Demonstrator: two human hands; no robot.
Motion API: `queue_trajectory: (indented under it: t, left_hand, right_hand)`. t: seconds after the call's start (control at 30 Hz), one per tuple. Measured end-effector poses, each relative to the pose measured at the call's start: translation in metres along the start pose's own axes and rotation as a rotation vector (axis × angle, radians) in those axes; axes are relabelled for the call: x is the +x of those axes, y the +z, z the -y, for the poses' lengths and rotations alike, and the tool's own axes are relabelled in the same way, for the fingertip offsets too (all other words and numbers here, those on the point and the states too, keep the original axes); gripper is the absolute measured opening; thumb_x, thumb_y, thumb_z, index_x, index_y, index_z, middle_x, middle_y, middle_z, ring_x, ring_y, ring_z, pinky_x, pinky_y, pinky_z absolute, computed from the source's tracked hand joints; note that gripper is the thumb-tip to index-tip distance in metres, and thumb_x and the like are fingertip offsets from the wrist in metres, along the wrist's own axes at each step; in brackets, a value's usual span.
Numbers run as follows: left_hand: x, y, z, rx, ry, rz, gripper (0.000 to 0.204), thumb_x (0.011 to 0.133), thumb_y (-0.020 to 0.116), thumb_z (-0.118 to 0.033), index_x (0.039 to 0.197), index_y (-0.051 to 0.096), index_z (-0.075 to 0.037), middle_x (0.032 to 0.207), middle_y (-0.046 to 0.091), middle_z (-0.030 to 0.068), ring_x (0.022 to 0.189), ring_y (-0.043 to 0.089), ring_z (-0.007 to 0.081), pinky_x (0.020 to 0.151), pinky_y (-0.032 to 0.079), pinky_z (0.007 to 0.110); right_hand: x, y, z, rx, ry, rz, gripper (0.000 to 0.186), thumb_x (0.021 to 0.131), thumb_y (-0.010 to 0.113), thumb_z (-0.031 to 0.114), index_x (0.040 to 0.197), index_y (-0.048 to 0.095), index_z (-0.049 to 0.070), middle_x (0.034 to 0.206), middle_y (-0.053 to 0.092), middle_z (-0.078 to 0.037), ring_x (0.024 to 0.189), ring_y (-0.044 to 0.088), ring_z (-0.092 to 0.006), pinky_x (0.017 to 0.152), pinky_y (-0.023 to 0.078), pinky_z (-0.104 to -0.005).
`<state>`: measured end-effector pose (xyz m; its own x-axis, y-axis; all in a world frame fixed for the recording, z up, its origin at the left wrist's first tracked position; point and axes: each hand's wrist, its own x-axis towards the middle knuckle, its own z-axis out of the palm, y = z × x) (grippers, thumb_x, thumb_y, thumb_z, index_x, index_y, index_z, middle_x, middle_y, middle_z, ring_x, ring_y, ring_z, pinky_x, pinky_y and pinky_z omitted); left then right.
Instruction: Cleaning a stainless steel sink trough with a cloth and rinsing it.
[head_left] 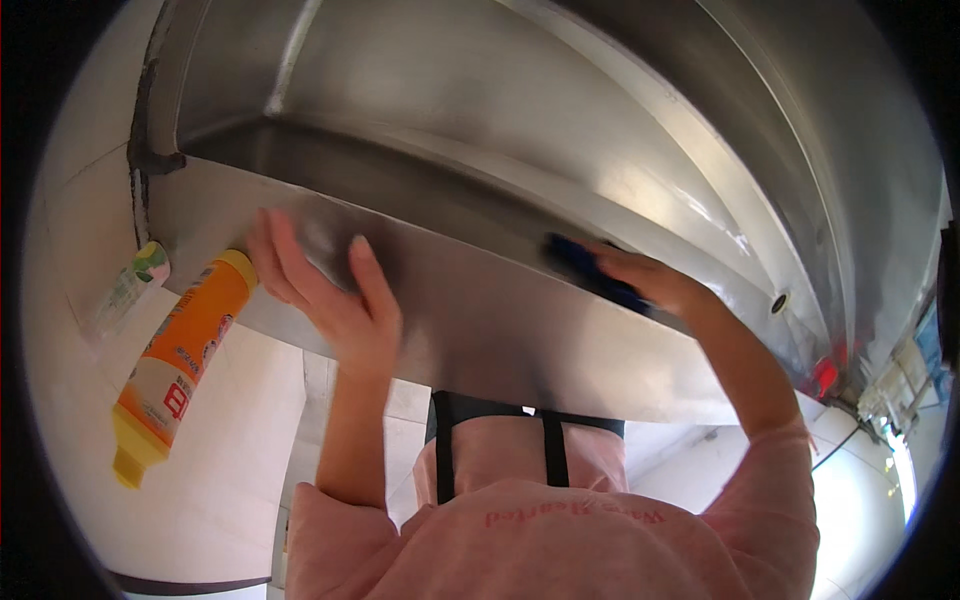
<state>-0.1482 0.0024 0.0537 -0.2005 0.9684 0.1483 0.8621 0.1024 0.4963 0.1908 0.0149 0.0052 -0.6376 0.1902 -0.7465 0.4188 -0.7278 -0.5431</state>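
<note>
My right hand [640,280] is closed on a dark blue pad [592,270], pressed to the front edge of a large stainless-steel fixture [560,330]. The pad's far end is blurred, and I cannot make out whether it is a cloth, sponge or brush. My left hand [330,290] is raised before the fixture's flat front face, with its fingers apart and nothing in them; they are slightly smeared by motion. Close to its left is an orange bottle [195,325] with a yellow nozzle end and a yellow base.
Left of the bottle is a small clear container [125,285] with a green-and-white end. A black strip [142,160] runs along the fixture's left side against pale tiles [85,210]. Several cluttered things, one red [825,375], lie at the far right. Behind the front edge is a deep metal recess [430,190].
</note>
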Motion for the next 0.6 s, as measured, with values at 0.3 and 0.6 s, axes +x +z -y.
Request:
queue_trajectory:
  t: [0.3, 0.6]
  left_hand:
    - [0.022, 0.010, 0.020, 0.207, 0.032, 0.054, 0.051, 0.097, 0.041, -0.023, 0.140, 0.028, 0.001, 0.144, 0.031, 0.0221, 0.135, 0.023, 0.0443, 0.110, 0.019, 0.053]
    - [0.021, 0.004, 0.027, 0.247, 0.016, 0.085, 0.046, 0.097, 0.037, -0.021, 0.138, 0.032, 0.000, 0.141, 0.035, 0.0220, 0.134, 0.025, 0.0440, 0.110, 0.019, 0.054]
  right_hand:
    - [0.267, 0.032, 0.102, -0.534, -0.832, -0.095, 0.042, 0.098, 0.041, 0.025, 0.136, 0.044, 0.010, 0.141, 0.042, -0.012, 0.133, 0.036, -0.0277, 0.110, 0.028, -0.0373]
    - [0.246, 0.007, 0.073, -1.396, -0.815, -0.251, 0.045, 0.088, 0.044, 0.014, 0.133, 0.046, 0.009, 0.143, 0.041, -0.005, 0.135, 0.034, -0.0239, 0.111, 0.029, -0.0378]
